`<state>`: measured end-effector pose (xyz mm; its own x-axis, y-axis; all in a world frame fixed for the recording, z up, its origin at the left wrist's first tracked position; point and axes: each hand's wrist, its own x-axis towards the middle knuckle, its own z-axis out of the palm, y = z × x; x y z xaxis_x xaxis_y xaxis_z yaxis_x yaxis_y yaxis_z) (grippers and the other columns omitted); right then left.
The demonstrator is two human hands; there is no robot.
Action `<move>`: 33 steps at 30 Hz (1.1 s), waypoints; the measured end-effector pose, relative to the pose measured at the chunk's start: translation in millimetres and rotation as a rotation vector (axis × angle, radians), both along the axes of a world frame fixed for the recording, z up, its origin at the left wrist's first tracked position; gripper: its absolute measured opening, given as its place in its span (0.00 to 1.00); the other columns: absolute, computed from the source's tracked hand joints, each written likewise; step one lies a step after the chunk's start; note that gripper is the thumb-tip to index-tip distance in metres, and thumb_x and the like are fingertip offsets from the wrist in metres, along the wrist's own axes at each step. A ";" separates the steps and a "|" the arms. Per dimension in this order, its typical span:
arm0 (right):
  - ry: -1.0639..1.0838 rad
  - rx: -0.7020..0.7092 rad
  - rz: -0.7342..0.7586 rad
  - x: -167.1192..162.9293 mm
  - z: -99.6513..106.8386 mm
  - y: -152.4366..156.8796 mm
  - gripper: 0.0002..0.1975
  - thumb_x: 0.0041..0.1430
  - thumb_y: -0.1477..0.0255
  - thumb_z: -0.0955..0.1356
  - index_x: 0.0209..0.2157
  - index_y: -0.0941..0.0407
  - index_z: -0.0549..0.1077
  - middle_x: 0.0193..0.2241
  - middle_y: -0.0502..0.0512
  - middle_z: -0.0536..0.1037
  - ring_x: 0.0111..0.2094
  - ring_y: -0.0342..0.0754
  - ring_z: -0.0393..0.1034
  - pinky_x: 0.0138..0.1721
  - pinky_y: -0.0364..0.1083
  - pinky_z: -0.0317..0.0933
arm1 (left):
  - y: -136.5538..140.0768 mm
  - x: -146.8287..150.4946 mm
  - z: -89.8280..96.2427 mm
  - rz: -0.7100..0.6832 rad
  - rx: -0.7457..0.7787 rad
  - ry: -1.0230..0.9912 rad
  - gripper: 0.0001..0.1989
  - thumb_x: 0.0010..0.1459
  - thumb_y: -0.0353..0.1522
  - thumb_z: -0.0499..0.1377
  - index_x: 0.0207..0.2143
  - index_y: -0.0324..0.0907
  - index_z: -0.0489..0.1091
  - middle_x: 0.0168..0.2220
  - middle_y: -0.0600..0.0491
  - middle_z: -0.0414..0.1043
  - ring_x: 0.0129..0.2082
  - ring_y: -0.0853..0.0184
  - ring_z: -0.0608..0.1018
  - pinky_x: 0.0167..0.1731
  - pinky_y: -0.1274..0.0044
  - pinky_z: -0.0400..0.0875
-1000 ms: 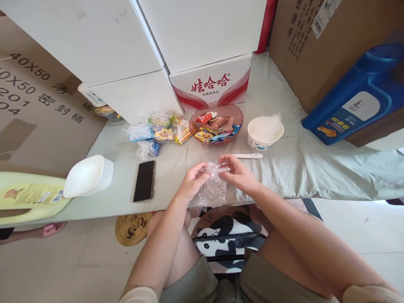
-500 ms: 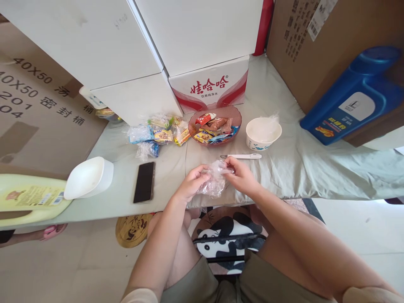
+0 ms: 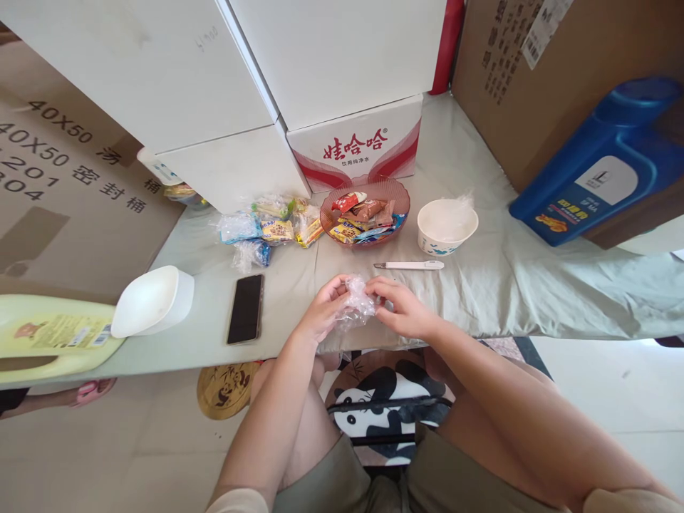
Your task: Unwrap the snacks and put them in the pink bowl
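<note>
Between my hands is a crumpled clear plastic bag (image 3: 357, 303), near the front edge of the cloth-covered table. My left hand (image 3: 323, 308) grips its left side with curled fingers. On the other side my right hand (image 3: 398, 305) has its fingers bent against the bag's right edge. A white utility knife (image 3: 411, 265) lies just beyond them. Behind it stand a pink glass bowl (image 3: 364, 239) of wrapped snacks and a paper bowl (image 3: 447, 239) with clear plastic in it. Several snack packs (image 3: 276, 229), some in clear wrap, are heaped left of the glass bowl.
A phone (image 3: 245, 308) and a white plastic bowl (image 3: 154, 303) lie to the left, by a yellow jug (image 3: 58, 338). A blue bottle (image 3: 593, 167) stands at right. White boxes and large cartons (image 3: 53, 178) line the back. Another person's foot (image 3: 93, 392) shows low at left.
The plastic bag is bunched up smaller and sits slightly further left. The fingers of my right hand have shifted from pinching its top corner to resting at its right side.
</note>
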<state>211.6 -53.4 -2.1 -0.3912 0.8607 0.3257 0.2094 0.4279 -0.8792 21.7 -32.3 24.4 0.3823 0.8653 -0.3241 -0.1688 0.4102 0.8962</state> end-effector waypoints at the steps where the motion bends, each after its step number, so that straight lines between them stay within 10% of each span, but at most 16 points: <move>1: -0.015 0.007 0.022 -0.2 -0.6 -0.5 0.15 0.52 0.78 0.64 0.42 0.56 0.72 0.42 0.58 0.74 0.40 0.48 0.69 0.37 0.45 0.64 | 0.0 0.1 -0.1 0.000 0.005 0.019 0.22 0.43 0.40 0.74 0.37 0.41 0.72 0.32 0.55 0.75 0.30 0.72 0.75 0.31 0.81 0.68; 13: -0.232 0.068 0.047 1.2 -1.7 -2.2 0.15 0.59 0.78 0.63 0.46 0.57 0.73 0.49 0.62 0.72 0.49 0.52 0.70 0.51 0.52 0.65 | -1.5 2.5 -1.4 0.000 -0.020 0.111 0.20 0.43 0.41 0.72 0.35 0.40 0.73 0.27 0.58 0.70 0.24 0.75 0.69 0.26 0.82 0.63; 22: -0.342 -0.034 0.054 -8.1 8.3 -7.0 0.20 0.59 0.77 0.61 0.53 0.57 0.69 0.58 0.64 0.67 0.47 0.50 0.70 0.51 0.50 0.64 | 11.7 4.0 -11.5 0.271 0.041 0.170 0.19 0.38 0.38 0.72 0.30 0.40 0.69 0.22 0.58 0.69 0.21 0.75 0.70 0.22 0.82 0.63; 28: -0.694 -0.359 -0.114 -8.8 23.4 -3.6 0.13 0.59 0.73 0.61 0.44 0.55 0.71 0.34 0.57 0.79 0.36 0.53 0.73 0.34 0.46 0.59 | 32.0 10.9 -5.1 0.518 0.314 0.149 0.18 0.38 0.35 0.71 0.28 0.42 0.66 0.24 0.60 0.67 0.22 0.76 0.68 0.24 0.82 0.64; 33: -0.794 -0.372 -0.099 -8.8 26.7 0.5 0.11 0.59 0.72 0.62 0.41 0.53 0.72 0.36 0.57 0.80 0.38 0.54 0.75 0.31 0.45 0.56 | 43.0 22.4 14.2 0.452 0.499 0.245 0.11 0.46 0.36 0.68 0.31 0.44 0.71 0.29 0.57 0.70 0.23 0.73 0.70 0.23 0.80 0.67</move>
